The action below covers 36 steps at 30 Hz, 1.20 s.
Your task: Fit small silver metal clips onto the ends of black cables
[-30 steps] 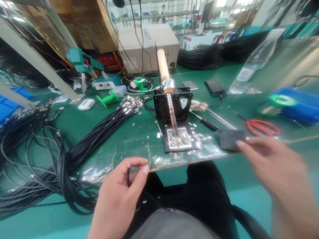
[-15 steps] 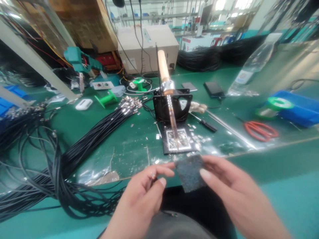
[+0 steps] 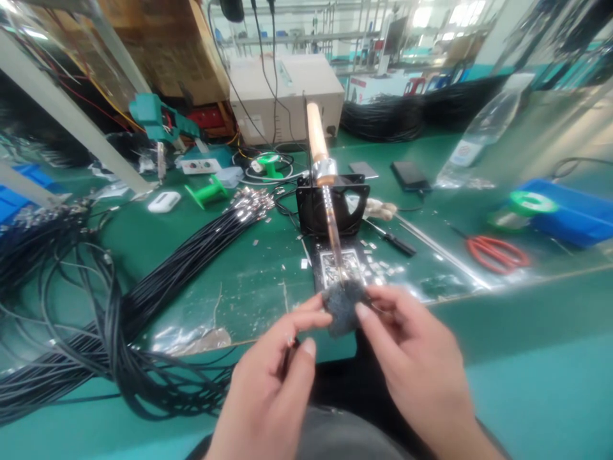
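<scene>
My right hand [image 3: 412, 351] pinches a rough, dark grey pad [image 3: 343, 310] between thumb and fingers, in front of the soldering iron's tip. My left hand [image 3: 272, 377] is curled, its fingertips against the pad's left edge. Between its thumb and bent fingers shows a small dark piece with a shiny end, apparently the end of a black cable [image 3: 291, 343]; most of it is hidden. The soldering iron [image 3: 316, 137], with a wooden handle, leans tip-down over a black fan frame [image 3: 330, 207]. Its tip reaches a white-rimmed tray of metal bits [image 3: 327, 271], partly covered by the pad.
A bundle of black cables [image 3: 191, 265] with metal ends lies left, with loose cables [image 3: 115, 358] hanging over the edge. Metal chips, a screwdriver [image 3: 400, 245], red-handled pliers [image 3: 498, 254], a blue bin [image 3: 575, 211] and a plastic bottle [image 3: 483, 134] are on the right.
My right hand has moved left and slightly up with the pad, bringing it up to the iron's tip. My left hand stays nearly in place, still curled.
</scene>
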Each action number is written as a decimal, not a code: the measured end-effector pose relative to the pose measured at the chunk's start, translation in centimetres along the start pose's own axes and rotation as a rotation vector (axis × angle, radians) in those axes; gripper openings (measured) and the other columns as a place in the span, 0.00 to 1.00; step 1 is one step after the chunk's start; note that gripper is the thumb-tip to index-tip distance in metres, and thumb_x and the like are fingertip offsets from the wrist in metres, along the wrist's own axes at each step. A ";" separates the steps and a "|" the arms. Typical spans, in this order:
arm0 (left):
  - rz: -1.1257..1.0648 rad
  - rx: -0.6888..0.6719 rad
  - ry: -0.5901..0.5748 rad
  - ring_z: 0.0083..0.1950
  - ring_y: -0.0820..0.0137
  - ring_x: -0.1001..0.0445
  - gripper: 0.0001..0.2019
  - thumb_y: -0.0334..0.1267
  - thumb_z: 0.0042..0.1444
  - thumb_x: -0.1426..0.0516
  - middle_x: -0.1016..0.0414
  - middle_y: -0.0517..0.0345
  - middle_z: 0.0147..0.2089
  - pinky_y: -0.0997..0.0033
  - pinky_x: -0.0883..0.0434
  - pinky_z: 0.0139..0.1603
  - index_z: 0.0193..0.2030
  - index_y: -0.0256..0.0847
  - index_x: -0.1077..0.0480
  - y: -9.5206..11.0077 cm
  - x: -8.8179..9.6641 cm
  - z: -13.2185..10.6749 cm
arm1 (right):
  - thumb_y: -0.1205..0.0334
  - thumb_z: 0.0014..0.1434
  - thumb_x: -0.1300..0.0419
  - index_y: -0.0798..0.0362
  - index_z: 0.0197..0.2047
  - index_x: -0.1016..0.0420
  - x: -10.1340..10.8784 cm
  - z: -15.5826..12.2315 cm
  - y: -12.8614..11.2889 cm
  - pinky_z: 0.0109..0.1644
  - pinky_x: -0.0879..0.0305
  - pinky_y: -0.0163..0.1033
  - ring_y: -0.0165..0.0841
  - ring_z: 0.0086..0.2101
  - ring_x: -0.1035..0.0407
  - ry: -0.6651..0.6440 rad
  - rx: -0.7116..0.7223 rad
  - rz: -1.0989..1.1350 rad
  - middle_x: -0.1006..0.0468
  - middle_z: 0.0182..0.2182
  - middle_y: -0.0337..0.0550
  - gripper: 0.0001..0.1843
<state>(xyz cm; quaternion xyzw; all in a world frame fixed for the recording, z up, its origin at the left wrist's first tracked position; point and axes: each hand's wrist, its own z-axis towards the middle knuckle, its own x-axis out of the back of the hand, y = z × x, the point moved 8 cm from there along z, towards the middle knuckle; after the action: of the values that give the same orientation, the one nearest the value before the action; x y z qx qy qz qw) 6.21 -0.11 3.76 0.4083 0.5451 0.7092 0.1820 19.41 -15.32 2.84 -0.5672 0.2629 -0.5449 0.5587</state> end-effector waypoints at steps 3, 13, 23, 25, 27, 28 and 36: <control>0.080 -0.098 -0.062 0.66 0.59 0.20 0.16 0.34 0.69 0.45 0.19 0.58 0.67 0.55 0.23 0.67 0.54 0.54 0.18 0.6 -0.7 -0.7 | 0.60 0.66 0.36 0.45 0.45 0.17 0.1 -0.7 -0.8 0.30 0.24 0.32 0.30 0.28 0.21 0.007 0.086 -0.056 0.14 0.32 0.35 0.06; 0.202 -0.255 -0.142 0.69 0.63 0.22 0.20 0.26 0.67 0.47 0.23 0.56 0.71 0.62 0.23 0.67 0.58 0.50 0.23 0.3 -2.1 -2.4 | 0.66 0.67 0.37 0.43 0.46 0.19 0.1 -2.1 -1.9 0.32 0.27 0.25 0.24 0.28 0.25 0.011 0.281 -0.141 0.18 0.33 0.31 0.08; 0.201 -0.144 -0.036 0.56 0.60 0.14 0.17 0.32 0.66 0.44 0.21 0.53 0.69 0.61 0.15 0.53 0.57 0.50 0.21 1.1 -1.3 -1.7 | 0.64 0.68 0.37 0.44 0.46 0.19 0.1 -1.8 -1.8 0.32 0.26 0.28 0.26 0.29 0.23 0.024 0.247 -0.141 0.17 0.35 0.33 0.07; 0.195 -0.126 -0.050 0.52 0.61 0.13 0.17 0.32 0.66 0.44 0.21 0.54 0.69 0.63 0.15 0.49 0.57 0.51 0.21 0.6 -1.6 -1.7 | 0.63 0.68 0.37 0.45 0.46 0.19 0.0 -1.8 -1.5 0.31 0.26 0.29 0.27 0.28 0.23 0.022 0.232 -0.140 0.17 0.34 0.33 0.07; 0.198 -0.111 -0.078 0.46 0.64 0.13 0.18 0.32 0.66 0.44 0.21 0.54 0.69 0.67 0.15 0.42 0.58 0.51 0.22 -0.1 -1.9 -1.9 | 0.63 0.68 0.37 0.44 0.46 0.19 0.0 -1.9 -1.2 0.31 0.26 0.29 0.27 0.29 0.22 0.007 0.216 -0.134 0.17 0.34 0.34 0.07; 0.199 -0.105 -0.093 0.43 0.66 0.14 0.18 0.32 0.65 0.44 0.22 0.53 0.70 0.69 0.16 0.39 0.59 0.51 0.22 -0.5 -2.1 -2.0 | 0.63 0.68 0.37 0.44 0.47 0.19 -0.1 -2.0 -1.0 0.31 0.26 0.30 0.28 0.29 0.22 -0.002 0.208 -0.128 0.17 0.35 0.34 0.07; 0.090 -0.015 -0.048 0.46 0.62 0.13 0.17 0.38 0.67 0.41 0.20 0.52 0.68 0.68 0.15 0.40 0.60 0.51 0.21 -0.6 -1.8 -1.3 | 0.61 0.69 0.37 0.46 0.46 0.18 -0.4 -1.1 0.5 0.32 0.27 0.35 0.31 0.30 0.23 -0.034 0.104 -0.085 0.16 0.35 0.37 0.07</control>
<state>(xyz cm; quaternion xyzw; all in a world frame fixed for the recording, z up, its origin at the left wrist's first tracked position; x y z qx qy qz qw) 6.15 -2.00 2.47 0.4480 0.5163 0.7108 0.1661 18.47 -15.44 2.02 -0.5573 0.2005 -0.5714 0.5680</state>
